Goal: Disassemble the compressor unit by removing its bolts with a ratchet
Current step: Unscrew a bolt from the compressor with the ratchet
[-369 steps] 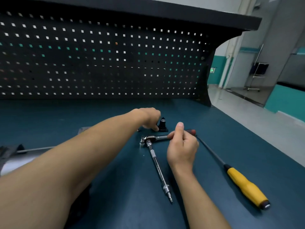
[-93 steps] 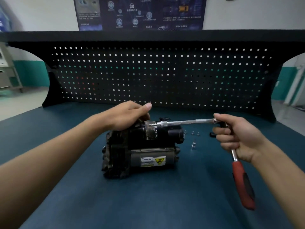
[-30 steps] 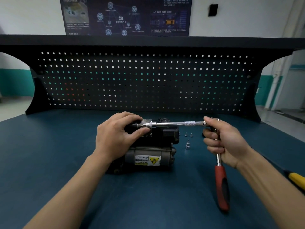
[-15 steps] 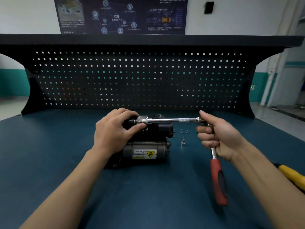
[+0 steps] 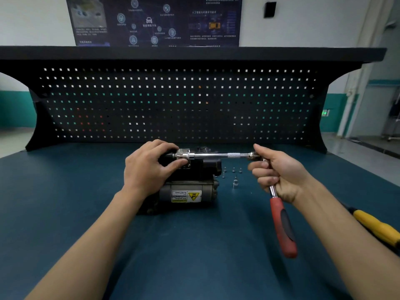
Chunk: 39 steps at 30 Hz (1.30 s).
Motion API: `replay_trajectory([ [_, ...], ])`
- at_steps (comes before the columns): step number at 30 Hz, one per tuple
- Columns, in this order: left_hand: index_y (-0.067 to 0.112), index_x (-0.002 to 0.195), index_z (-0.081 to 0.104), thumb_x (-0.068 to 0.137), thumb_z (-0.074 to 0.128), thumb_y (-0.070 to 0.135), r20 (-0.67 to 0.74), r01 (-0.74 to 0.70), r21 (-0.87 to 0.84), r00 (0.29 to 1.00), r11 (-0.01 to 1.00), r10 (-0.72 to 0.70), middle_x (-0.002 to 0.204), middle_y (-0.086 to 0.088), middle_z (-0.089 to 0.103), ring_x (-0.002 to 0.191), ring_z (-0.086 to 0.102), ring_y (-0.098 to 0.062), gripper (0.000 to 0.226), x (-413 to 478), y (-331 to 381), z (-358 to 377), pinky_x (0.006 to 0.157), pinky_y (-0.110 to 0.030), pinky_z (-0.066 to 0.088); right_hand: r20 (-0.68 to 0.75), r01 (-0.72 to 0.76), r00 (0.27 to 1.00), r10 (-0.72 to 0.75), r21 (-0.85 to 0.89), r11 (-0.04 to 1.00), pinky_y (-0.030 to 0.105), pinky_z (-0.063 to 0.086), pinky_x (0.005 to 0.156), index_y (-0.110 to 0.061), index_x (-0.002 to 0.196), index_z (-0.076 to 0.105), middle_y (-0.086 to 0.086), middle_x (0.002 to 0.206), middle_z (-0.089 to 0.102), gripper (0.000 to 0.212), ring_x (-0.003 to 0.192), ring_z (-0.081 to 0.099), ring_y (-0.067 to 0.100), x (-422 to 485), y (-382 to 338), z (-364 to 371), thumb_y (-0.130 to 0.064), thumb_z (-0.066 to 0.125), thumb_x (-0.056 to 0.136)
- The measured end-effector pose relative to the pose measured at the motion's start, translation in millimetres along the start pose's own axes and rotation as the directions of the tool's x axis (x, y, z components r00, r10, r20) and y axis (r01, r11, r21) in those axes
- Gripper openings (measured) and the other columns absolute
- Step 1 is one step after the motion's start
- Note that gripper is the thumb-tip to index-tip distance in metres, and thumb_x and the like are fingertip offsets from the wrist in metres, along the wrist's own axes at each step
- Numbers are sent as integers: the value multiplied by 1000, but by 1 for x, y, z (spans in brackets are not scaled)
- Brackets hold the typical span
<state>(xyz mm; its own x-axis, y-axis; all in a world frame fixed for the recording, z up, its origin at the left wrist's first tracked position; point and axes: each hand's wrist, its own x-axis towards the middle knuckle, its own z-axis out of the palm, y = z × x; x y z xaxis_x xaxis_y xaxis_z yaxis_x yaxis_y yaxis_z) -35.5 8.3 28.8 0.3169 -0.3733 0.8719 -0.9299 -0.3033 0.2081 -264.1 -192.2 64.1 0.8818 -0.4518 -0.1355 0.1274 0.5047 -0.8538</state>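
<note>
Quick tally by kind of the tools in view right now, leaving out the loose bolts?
ratchet: 1
extension bar: 1
loose socket: 1
screwdriver: 1
Total: 4

A white and yellow rectangular sticker [image 5: 186, 196] on the grey cylindrical body of the black and grey metal compressor unit [image 5: 194, 180] reads "Do NOT touch". The smaller line above it is too blurred to read. Its yellow panel carries a black warning triangle. The dark blue wall poster [image 5: 155, 20] shows Chinese captions, round icons and a yellow car, all too small to read. A small green lit wall sign [image 5: 324, 113] is illegible.
</note>
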Motion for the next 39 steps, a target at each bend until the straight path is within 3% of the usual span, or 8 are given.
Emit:
replay_trajectory([
  [10,39,101,68,79,57,72,15,-6,8,1000,1000,6,98,21,66,93,60,-2,42,0,2,-1,70,-26,47,101,-52,994,38,141,989,10,27,29,-13,78,41,-2,62,34,27,33,31,4,-1,4,2,-31,55,93],
  [13,31,112,70,77,57,73,27,-33,70,999,997,31,115,15,66,108,59,-11,56,0,8,-5,88,-33,44,180,-101,982,55,256,961,11,35,32,-8,87,46,2,68,45,22,40,41,6,-2,3,-1,-28,54,89],
  [18,24,134,55,78,63,59,82,-342,83,938,936,336,141,2,52,128,46,-22,67,-1,84,6,109,-42,31,223,-159,971,88,324,933,14,47,40,-5,100,51,4,79,51,26,53,54,8,-2,3,-5,-30,51,92],
  [22,22,138,51,79,58,53,331,-426,-95,839,900,432,140,4,52,130,46,-19,67,-2,140,34,114,-38,29,211,-133,975,72,290,948,20,57,67,8,127,59,10,102,64,50,79,66,16,-7,2,-6,-31,46,97],
  [27,24,150,35,70,62,73,382,-482,-132,781,866,493,153,5,38,137,39,-18,98,-3,130,43,117,-39,23,159,-133,983,87,305,943,31,29,120,6,146,44,11,138,57,55,130,52,15,-13,3,-5,-30,37,106],
  [32,22,133,61,61,83,64,118,-494,-300,830,816,545,136,-4,58,127,52,-25,86,-23,166,46,115,-48,28,158,-146,983,99,319,937,22,56,81,-6,101,60,1,90,61,30,84,61,10,-18,-1,-1,-32,44,104],
  [36,19,101,75,76,62,49,30,-401,-357,898,843,440,104,4,72,100,66,-22,41,-12,182,40,105,-47,39,138,-75,990,42,241,968,31,59,82,0,108,64,11,98,67,42,91,67,20,-19,2,3,-30,35,106],
  [39,18,86,78,72,76,44,77,-346,-389,911,854,404,89,6,75,95,69,-16,29,-10,181,36,101,-39,43,-4,173,985,-173,-48,984,26,60,67,4,109,62,13,95,72,36,85,73,19,-15,2,-1,-1,27,100],
])
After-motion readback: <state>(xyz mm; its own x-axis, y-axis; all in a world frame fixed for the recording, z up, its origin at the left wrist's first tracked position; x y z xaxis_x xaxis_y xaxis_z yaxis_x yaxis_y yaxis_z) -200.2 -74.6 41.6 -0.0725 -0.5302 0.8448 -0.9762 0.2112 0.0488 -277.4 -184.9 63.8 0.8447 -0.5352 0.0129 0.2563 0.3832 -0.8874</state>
